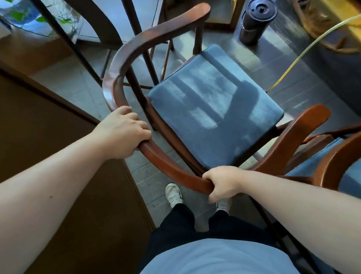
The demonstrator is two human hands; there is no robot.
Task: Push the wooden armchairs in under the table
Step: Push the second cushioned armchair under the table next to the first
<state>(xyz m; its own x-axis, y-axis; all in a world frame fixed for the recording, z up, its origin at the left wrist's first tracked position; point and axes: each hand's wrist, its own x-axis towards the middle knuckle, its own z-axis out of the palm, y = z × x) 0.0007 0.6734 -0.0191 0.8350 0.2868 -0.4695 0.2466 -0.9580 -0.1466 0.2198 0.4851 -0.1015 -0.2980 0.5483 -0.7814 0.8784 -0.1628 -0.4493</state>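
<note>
Both hands grip the curved back rail of the armchair (194, 106): the left hand (123, 132) is wrapped over the rail on the near left, the right hand (223, 183) is clenched round it at the near middle. The chair stands on the tiled floor (313, 93), turned at an angle, its seat facing the far right towards the desk (341, 3), whose yellowish edge shows only in the far right corner.

The risks, as I judge them: a yellow cord (310, 48) runs from the desk down to the floor just beyond the seat, and a chair leg could snag or run over it. A dark cylindrical container (256, 18) stands on the floor far ahead and could be knocked over. A second armchair (348, 163) sits close on the right, its arm near this one's, so the two could lock or scrape.

The frame is polished reddish-brown wood, smooth and rounded, bent in a horseshoe. The cushion (216, 110) is flat, square, blue, with a slightly worn nap. The floor tiles look hard and slick, so the legs may slide or chatter
</note>
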